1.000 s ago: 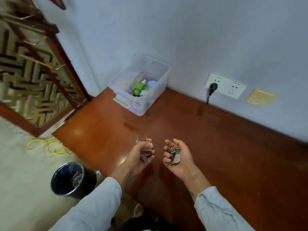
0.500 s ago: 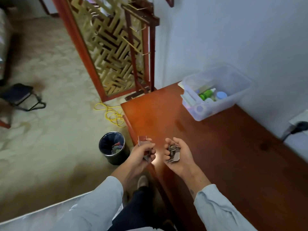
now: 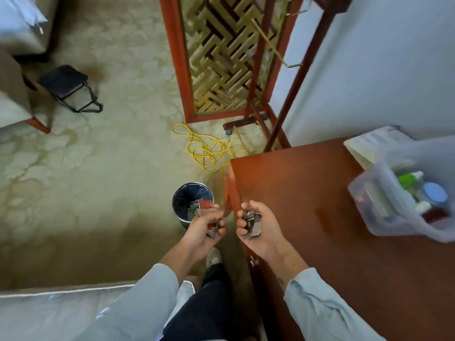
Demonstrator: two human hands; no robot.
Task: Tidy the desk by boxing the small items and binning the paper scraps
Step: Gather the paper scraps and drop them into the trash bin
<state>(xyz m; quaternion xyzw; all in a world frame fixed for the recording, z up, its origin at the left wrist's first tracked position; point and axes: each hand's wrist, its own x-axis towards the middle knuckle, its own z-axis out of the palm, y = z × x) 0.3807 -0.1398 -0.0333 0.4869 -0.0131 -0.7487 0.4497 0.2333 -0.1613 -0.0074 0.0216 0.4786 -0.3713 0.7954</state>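
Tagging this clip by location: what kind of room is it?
Probably a hotel room or bedroom: patterned carpet, a wooden lattice screen, a bed edge beside the wooden desk.

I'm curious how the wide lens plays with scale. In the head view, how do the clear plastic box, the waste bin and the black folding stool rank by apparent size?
1. Clear plastic box, though nearness inflates it.
2. Black folding stool and waste bin look alike; unranked.
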